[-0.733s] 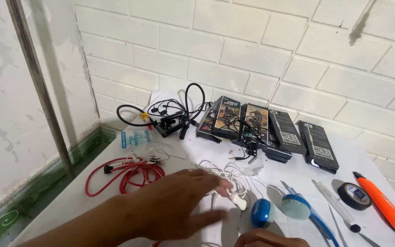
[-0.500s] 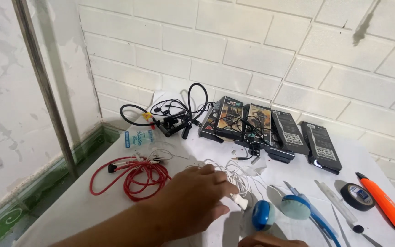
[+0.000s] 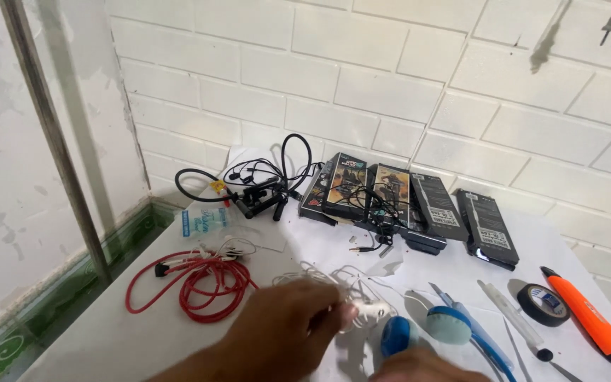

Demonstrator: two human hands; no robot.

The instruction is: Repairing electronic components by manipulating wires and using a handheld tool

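Bare bench (image 3: pixel 107 339) lies left of the left hand (image 3: pixel 284 332); red cable (image 3: pixel 199 283) and blue headphones (image 3: pixel 426 329) crowd beyond and right.

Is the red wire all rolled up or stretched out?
Rolled up, loosely. The red cable lies in several overlapping loops on the white table, with its plug ends sticking out beside the coil.

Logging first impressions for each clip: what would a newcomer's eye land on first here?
Probably the left hand, low in the middle of the white table, fingers on a tangle of white earphone wire. Just left of it lies a bright red cable coil. Blue headphones sit to the right of the hand, and an orange utility knife lies at the table's far right.
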